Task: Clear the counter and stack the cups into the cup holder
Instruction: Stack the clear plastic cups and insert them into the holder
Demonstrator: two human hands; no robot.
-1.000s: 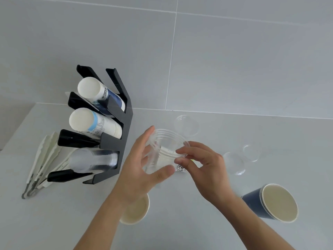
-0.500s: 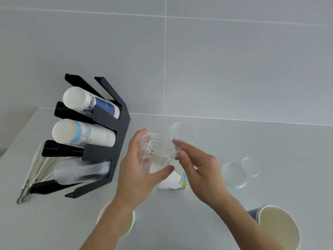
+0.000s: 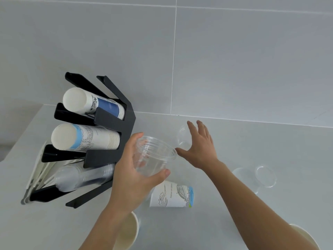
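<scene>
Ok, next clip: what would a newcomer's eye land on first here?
Probably the left hand at centre, gripping a clear cup above the counter, with the right hand spread open beside it, reaching toward a clear lid near the wall. Next, the black holder on the left: paper cup stacks fill its upper two slots, clear cups the bottom. A printed cup lies on its side below the hands.

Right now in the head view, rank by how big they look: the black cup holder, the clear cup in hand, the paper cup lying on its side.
1. black cup holder
2. and 3. clear cup and paper cup look alike; unranked.
</scene>
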